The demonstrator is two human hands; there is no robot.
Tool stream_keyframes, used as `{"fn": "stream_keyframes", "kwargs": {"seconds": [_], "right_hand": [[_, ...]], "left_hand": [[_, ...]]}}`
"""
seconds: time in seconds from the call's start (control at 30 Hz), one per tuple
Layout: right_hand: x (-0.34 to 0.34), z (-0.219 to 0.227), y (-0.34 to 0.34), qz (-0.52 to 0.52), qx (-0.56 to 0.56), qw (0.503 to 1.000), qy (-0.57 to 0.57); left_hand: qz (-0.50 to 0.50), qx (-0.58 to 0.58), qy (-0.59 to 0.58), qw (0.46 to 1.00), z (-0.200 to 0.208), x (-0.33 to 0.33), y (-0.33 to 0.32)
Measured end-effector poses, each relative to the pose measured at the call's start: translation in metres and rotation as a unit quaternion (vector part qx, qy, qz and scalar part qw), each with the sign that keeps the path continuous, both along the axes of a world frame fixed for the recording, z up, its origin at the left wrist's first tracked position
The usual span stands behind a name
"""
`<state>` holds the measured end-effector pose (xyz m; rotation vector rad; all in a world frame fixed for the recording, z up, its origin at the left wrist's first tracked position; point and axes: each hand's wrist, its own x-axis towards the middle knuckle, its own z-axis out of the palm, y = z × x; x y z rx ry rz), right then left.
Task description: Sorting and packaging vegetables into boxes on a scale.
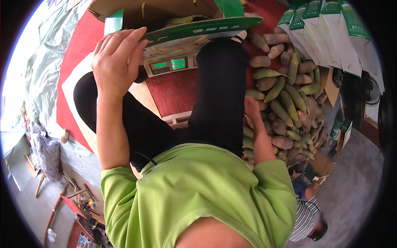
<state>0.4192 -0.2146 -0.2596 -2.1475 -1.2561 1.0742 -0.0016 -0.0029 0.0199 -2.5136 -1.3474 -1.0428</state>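
An open cardboard carton (202, 28) with a green printed rim stands on a scale (170, 65) with lit green displays. Inside it shows a long green radish (180, 20); much of the carton's floor is hidden. My left hand (116, 62) is at the carton's near left corner, fingers stretched out with nothing in them. To the right of my knee, my right hand (251, 107) is down at the left edge of a pile of green radishes (288, 105) and stout brownish-pink roots (282, 142). Its fingers are too blurred and small to make out.
White-and-green folded cartons (331, 35) stand in a row behind the pile at the far right. A person in a striped shirt (304, 217) is at the lower right. Red matting (78, 78) and plastic sheeting (35, 58) spread on the left, with wooden sticks (56, 211) lower down.
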Motion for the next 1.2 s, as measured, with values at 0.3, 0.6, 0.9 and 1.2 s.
{"fn": "stream_keyframes", "kwargs": {"seconds": [0.3, 0.6, 0.9, 1.2], "right_hand": [[-0.027, -0.053, -0.078, 0.019, -0.067, 0.991, 0.118], [-0.039, -0.064, -0.078, -0.102, -0.096, 0.971, 0.193], [-0.015, -0.036, -0.068, -0.199, -0.124, 0.966, 0.109], [0.059, -0.062, -0.056, -0.417, -0.029, 0.905, -0.075]], "left_hand": [[-0.008, -0.042, -0.028, 0.999, -0.002, 0.018, 0.003], [0.009, -0.081, -0.007, 0.997, -0.001, 0.006, 0.003], [0.024, -0.063, -0.013, 0.998, -0.009, 0.009, 0.001], [0.009, -0.062, -0.002, 0.998, -0.012, 0.012, 0.006]]}}
